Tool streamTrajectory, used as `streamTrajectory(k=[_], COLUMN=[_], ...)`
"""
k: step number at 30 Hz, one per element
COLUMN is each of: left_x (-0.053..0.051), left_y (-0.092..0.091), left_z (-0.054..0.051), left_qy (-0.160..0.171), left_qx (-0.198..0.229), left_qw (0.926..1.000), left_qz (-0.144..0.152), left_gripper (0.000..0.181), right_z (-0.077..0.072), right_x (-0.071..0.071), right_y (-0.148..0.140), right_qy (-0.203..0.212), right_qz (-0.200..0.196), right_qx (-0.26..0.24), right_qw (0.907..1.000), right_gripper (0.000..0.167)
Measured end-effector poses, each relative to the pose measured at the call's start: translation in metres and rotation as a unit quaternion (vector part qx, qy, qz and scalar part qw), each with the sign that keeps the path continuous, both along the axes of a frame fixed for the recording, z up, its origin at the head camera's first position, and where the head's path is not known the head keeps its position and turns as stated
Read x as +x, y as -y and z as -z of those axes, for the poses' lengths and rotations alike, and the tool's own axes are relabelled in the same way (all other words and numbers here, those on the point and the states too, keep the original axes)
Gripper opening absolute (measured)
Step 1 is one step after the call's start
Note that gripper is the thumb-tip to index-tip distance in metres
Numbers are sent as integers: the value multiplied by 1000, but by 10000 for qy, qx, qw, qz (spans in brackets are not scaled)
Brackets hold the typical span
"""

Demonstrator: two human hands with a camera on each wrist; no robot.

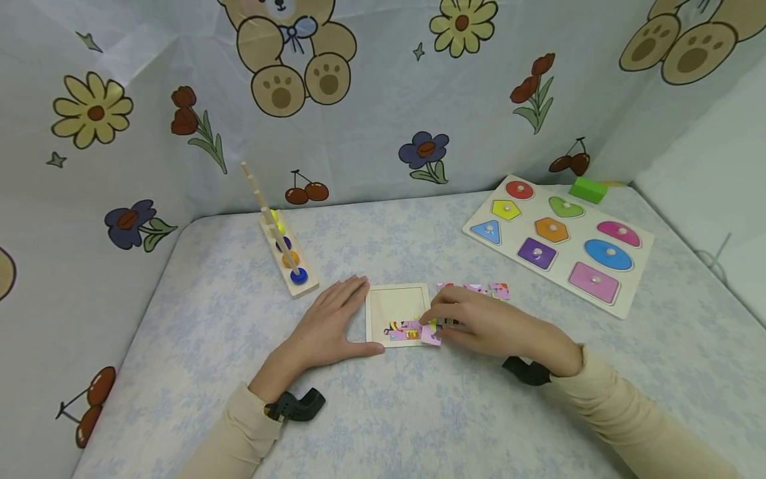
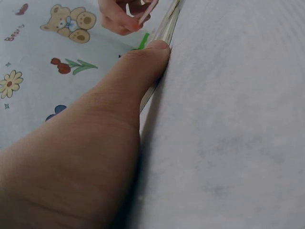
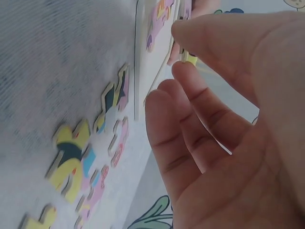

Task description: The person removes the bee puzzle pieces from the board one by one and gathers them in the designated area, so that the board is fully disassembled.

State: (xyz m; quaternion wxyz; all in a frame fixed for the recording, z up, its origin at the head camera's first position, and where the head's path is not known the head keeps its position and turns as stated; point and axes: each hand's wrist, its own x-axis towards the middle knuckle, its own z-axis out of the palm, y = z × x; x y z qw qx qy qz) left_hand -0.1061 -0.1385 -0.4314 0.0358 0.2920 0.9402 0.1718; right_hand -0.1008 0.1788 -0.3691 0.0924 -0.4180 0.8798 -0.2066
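A square wooden puzzle tray [image 1: 395, 303] lies flat on the table, with a few joined pink puzzle pieces [image 1: 402, 330] along its near edge. My left hand [image 1: 326, 326] rests at the tray's left side, fingers extended, the thumb against its near-left corner. Between thumb and index finger my right hand [image 1: 479, 322] pinches a pink puzzle piece [image 1: 430, 334] over the tray's near-right corner. In the right wrist view that piece shows only partly behind the fingertips. Loose puzzle pieces [image 3: 71, 160] lie beside the tray, below my right hand; the head view shows some beyond it.
At the back left stands a wooden stacker [image 1: 305, 287] with upright pegs and coloured beads. A shape board [image 1: 520, 246] with knobbed pieces lies at the back right, a green block [image 1: 588, 190] behind it. A printed cloth [image 1: 371, 133] hangs along the table's far edge.
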Motion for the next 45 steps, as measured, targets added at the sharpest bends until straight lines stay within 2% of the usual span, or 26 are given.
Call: streamTrajectory(k=[7, 20, 29, 45], left_x=[-1, 0, 0, -1], left_y=[0, 0, 0, 0], left_z=[1, 0, 0, 1], left_qy=[-6, 83, 44, 95], left_qx=[6, 28, 29, -40], left_qw=[10000, 10000, 10000, 9999], left_qz=[-12, -36, -20, -57], left_gripper=[117, 117, 117, 118], right_z=[-1, 3, 4, 7], right_x=[5, 7, 6, 5], right_y=[-10, -21, -23, -27], right_qy=[271, 354, 622, 523], right_qz=[192, 111, 144, 50], right_qx=[140, 176, 296, 341], right_qw=[9994, 9992, 9975, 9980], right_gripper=[29, 28, 28, 32])
